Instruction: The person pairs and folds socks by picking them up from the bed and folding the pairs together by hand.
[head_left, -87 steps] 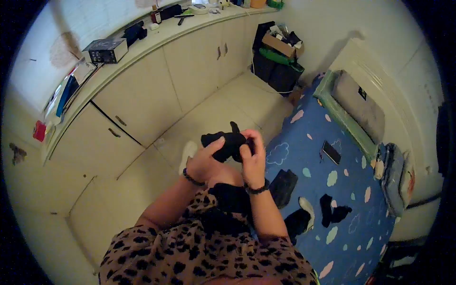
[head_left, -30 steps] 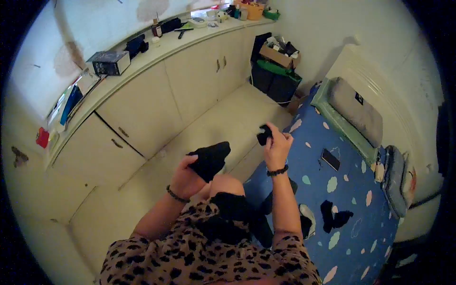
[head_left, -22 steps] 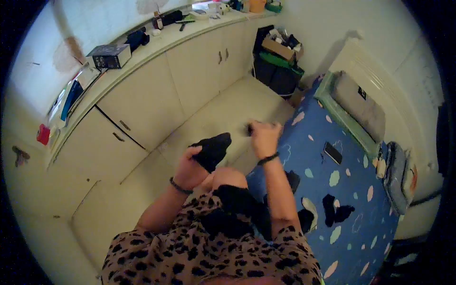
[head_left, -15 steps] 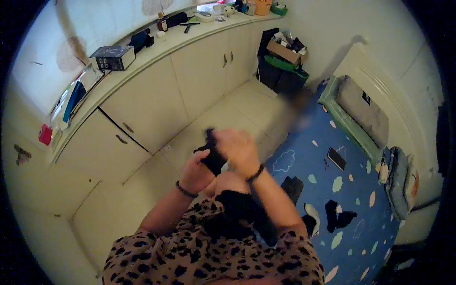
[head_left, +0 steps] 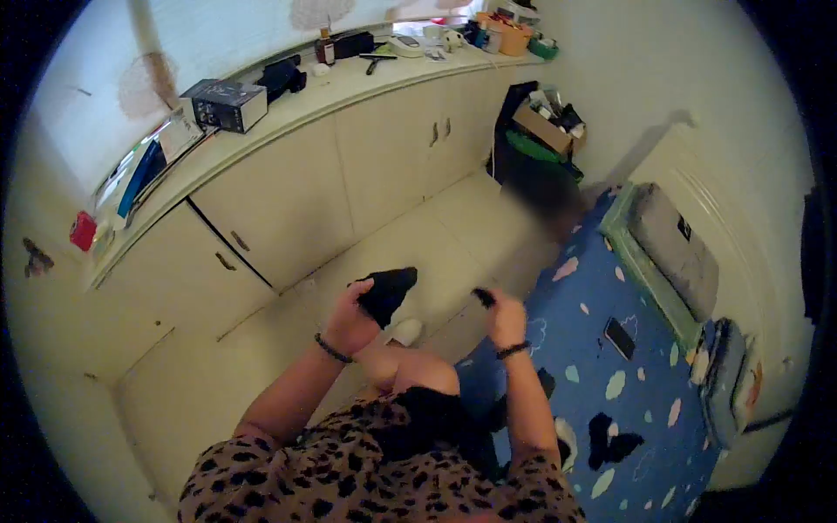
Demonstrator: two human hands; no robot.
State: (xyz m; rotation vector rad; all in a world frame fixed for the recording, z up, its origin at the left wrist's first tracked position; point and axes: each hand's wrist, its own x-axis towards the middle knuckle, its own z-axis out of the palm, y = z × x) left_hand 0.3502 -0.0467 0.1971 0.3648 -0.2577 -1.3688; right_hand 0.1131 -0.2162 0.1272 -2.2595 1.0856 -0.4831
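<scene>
Held black cloth (head_left: 386, 296) in left hand (head_left: 351, 322), over the floor (head_left: 270, 349) and near the knee (head_left: 427, 379). Pinched small dark thing (head_left: 482, 297), too blurred to identify, in right hand (head_left: 507, 324), apart from the cloth. Noted dark cloth pieces (head_left: 600, 443) on blue bed (head_left: 649, 383).

Loose, tan-and-black leopard-print top (head_left: 349, 475), short sleeves (head_left: 248, 455). Just past top: black shorts (head_left: 427, 424). Beyond top's sleeves: left bracelet (head_left: 333, 349), right bracelet (head_left: 514, 350), both dark, beaded.

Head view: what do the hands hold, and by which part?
Left hand: a black cloth piece, gripped by its left edge. Right hand: a small black blurred thing; the held part cannot be told.
</scene>
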